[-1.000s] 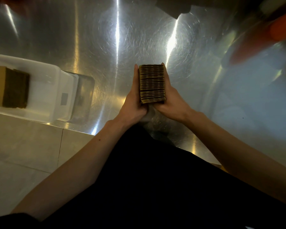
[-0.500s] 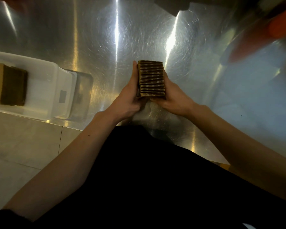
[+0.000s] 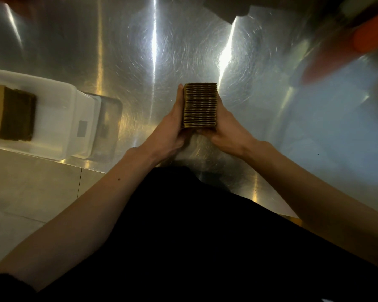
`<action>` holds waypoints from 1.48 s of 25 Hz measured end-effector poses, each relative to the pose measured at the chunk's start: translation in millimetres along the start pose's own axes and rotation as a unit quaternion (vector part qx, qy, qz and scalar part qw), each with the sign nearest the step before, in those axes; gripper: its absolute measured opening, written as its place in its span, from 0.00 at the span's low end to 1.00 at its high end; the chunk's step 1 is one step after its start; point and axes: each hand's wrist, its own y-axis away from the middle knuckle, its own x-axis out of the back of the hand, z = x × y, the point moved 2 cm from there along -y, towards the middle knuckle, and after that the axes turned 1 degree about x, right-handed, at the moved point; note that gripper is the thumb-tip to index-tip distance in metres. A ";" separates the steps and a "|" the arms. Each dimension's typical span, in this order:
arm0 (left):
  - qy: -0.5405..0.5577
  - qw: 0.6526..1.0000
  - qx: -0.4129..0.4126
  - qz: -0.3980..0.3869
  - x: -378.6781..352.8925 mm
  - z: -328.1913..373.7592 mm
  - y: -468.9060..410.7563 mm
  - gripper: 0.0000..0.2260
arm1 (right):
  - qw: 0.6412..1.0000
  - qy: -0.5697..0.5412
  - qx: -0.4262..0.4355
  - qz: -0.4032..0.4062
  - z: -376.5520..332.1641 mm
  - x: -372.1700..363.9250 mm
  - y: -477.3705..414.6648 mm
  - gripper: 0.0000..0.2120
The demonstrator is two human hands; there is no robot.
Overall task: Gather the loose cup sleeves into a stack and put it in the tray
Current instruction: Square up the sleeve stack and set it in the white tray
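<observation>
A squared-up stack of brown corrugated cup sleeves (image 3: 200, 105) stands on edge over the middle of the steel table. My left hand (image 3: 172, 129) presses its left side, fingers flat along it. My right hand (image 3: 227, 127) cups the right side and the near end. Both hands grip the stack between them. At the far left a white plastic tray (image 3: 59, 118) sits at the table's near edge, with another brown stack of sleeves (image 3: 11, 114) lying in it.
The shiny steel table (image 3: 140, 62) reflects bright light streaks. A blurred orange object (image 3: 371, 38) lies at the upper right. Pale floor tiles (image 3: 31, 182) show below the tray, past the table edge.
The stack and both hands have shifted a little away from me between the earlier frames and now. The grip is unchanged.
</observation>
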 end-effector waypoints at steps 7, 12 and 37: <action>0.018 1.000 0.019 0.012 -3.9 -9.1 -7.4 0.43 | 1.000 0.002 -0.001 -0.019 5.3 1.8 -5.5 0.40; 0.017 0.999 0.029 -0.001 -4.9 -11.3 -9.5 0.42 | 1.000 0.007 0.005 -0.025 7.6 1.7 -6.0 0.40; 0.258 0.950 0.175 -0.013 114.1 -2.8 34.7 0.32 | 0.979 -0.163 -0.117 -0.034 -95.1 -11.4 -11.6 0.29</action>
